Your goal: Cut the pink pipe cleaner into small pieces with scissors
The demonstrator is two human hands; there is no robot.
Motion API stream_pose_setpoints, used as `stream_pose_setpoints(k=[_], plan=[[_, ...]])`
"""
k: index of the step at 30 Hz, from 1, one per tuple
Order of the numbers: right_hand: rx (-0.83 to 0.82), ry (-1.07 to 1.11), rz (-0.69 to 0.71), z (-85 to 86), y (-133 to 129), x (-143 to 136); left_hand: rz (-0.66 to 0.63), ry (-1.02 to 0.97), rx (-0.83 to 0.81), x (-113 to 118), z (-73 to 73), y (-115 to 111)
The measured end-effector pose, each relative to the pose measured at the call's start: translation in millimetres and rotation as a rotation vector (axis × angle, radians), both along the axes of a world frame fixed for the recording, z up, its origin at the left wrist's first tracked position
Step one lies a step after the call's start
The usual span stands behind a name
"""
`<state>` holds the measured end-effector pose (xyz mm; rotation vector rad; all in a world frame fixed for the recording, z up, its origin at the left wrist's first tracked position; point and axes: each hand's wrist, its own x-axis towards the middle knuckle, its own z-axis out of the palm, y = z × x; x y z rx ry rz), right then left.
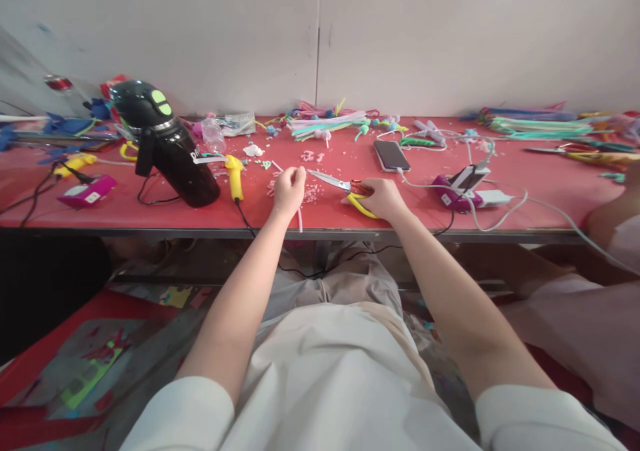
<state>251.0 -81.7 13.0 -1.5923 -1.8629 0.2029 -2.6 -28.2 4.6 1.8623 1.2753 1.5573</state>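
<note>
Red tabletop [355, 150] — scissors [331, 180] slant, tips left and away — left hand [289, 194] pinching pink strip [300, 220], right hand [384, 200] gripping handles [361, 206].

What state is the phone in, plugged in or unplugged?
Plugged in: a white cable runs into the near edge of the phone.

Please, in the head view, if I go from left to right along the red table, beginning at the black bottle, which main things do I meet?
Black bottle, yellow glue gun, left hand, scissor blades, right hand, purple power strip.
</note>
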Motion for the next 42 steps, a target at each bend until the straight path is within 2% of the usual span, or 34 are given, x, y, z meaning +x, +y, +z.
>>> stream_pose_setpoints(k=[42], plan=[[-0.004, 0.02, 0.0, 3.1, -4, -1, 0.007, -0.089, -0.02, 4, 11.6, -10]])
